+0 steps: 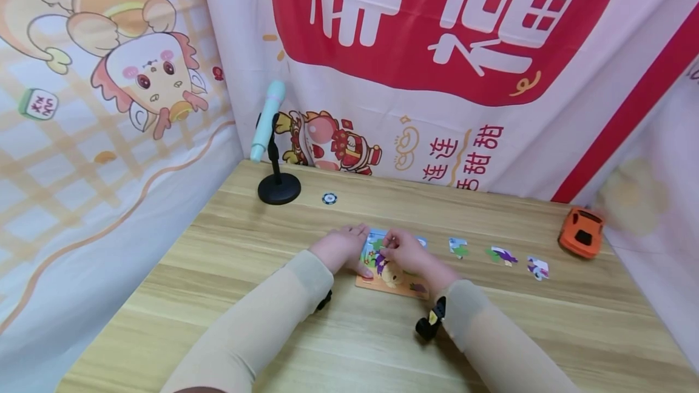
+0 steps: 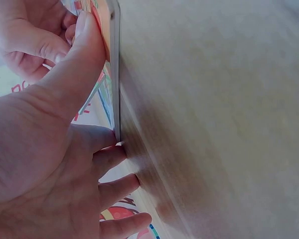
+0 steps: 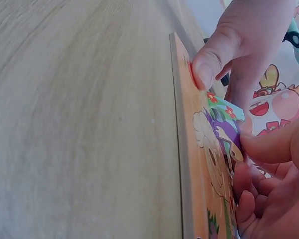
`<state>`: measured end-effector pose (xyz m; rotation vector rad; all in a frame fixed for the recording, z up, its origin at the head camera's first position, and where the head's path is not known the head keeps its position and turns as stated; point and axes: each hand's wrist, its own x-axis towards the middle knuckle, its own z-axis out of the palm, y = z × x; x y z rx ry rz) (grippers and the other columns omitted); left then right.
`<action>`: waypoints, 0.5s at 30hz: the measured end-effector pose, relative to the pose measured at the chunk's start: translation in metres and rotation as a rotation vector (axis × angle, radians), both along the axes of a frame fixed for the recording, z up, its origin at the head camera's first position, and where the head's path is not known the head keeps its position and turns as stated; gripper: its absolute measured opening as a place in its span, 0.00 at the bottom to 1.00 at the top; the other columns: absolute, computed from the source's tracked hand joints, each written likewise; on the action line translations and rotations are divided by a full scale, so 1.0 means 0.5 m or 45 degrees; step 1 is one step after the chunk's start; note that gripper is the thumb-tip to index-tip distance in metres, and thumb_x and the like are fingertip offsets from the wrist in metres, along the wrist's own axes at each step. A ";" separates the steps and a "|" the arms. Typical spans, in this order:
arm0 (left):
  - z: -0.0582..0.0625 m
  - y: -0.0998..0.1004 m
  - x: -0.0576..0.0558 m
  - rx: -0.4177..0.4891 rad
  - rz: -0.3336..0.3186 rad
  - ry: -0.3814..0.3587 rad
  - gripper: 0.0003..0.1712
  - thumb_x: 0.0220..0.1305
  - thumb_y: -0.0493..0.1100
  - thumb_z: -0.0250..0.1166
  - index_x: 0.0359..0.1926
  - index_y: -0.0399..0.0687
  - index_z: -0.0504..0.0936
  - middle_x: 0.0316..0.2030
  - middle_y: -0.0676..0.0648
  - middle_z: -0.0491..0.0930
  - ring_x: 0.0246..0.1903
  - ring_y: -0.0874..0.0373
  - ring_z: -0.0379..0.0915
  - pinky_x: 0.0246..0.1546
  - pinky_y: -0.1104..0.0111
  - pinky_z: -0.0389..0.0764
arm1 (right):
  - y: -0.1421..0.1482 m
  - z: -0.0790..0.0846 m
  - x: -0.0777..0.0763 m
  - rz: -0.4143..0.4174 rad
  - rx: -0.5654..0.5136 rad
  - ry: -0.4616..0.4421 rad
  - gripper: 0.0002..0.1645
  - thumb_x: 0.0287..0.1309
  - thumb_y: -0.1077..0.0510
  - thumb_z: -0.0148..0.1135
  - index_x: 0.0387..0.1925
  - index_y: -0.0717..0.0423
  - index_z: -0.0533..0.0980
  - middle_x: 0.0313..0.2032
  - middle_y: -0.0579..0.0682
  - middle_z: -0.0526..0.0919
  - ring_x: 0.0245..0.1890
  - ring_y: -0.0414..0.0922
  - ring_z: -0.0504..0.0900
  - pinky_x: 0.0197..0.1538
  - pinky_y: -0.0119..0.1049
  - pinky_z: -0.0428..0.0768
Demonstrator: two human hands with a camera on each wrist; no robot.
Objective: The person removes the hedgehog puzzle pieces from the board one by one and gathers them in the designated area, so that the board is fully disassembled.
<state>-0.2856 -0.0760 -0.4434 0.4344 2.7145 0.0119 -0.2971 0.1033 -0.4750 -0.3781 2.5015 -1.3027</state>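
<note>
A jigsaw puzzle board [image 1: 366,282] with an orange lower part lies flat on the wooden table between both hands. My left hand [image 1: 344,248] rests at its left side, thumb [image 2: 84,47] pressing on the board's top and the other fingers spread along the edge and table. With thumb and fingertips, my right hand [image 1: 408,252] pinches a puzzle piece [image 3: 228,122] printed with red flowers and purple. That piece tilts up from the board's surface in the right wrist view; whether its lower edge is seated is hidden. Part of the picture is covered by the hands.
To the right lie three loose puzzle pieces: one [image 1: 459,247], another [image 1: 501,255] and a third [image 1: 537,268]. An orange toy car [image 1: 582,232] stands beyond them. Behind the left hand are a poker chip [image 1: 329,198] and a mint microphone [image 1: 268,119] on a black stand [image 1: 279,189].
</note>
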 end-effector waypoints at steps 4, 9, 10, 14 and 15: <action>-0.001 -0.001 0.000 0.009 0.002 -0.003 0.67 0.48 0.76 0.65 0.78 0.47 0.48 0.77 0.49 0.45 0.74 0.48 0.44 0.71 0.50 0.54 | -0.003 0.001 0.003 -0.038 -0.022 -0.001 0.04 0.63 0.66 0.63 0.35 0.58 0.74 0.30 0.52 0.77 0.30 0.46 0.74 0.30 0.35 0.73; 0.000 -0.001 -0.001 -0.008 0.005 -0.009 0.67 0.48 0.77 0.64 0.78 0.47 0.48 0.77 0.49 0.45 0.74 0.47 0.43 0.71 0.50 0.53 | -0.007 0.001 0.004 -0.065 -0.035 0.013 0.05 0.62 0.68 0.63 0.33 0.58 0.75 0.28 0.51 0.76 0.28 0.45 0.73 0.29 0.34 0.72; 0.000 -0.002 -0.002 -0.013 0.003 -0.009 0.67 0.48 0.77 0.64 0.78 0.47 0.47 0.77 0.49 0.45 0.74 0.47 0.43 0.71 0.50 0.53 | -0.008 0.000 0.004 -0.070 -0.028 0.018 0.05 0.62 0.68 0.63 0.34 0.59 0.75 0.28 0.51 0.76 0.27 0.45 0.73 0.28 0.34 0.72; 0.001 -0.001 -0.001 -0.021 -0.011 -0.005 0.68 0.48 0.77 0.64 0.78 0.47 0.47 0.77 0.49 0.44 0.74 0.47 0.43 0.71 0.50 0.53 | -0.005 -0.001 0.004 -0.122 -0.022 -0.017 0.03 0.65 0.65 0.61 0.36 0.60 0.75 0.29 0.52 0.76 0.27 0.45 0.72 0.27 0.33 0.71; 0.002 -0.001 -0.001 -0.019 -0.013 -0.003 0.68 0.48 0.77 0.64 0.78 0.46 0.47 0.77 0.48 0.44 0.74 0.47 0.43 0.71 0.50 0.53 | -0.004 0.001 0.004 -0.136 -0.025 -0.035 0.03 0.65 0.64 0.61 0.37 0.60 0.75 0.30 0.52 0.76 0.27 0.46 0.72 0.27 0.33 0.71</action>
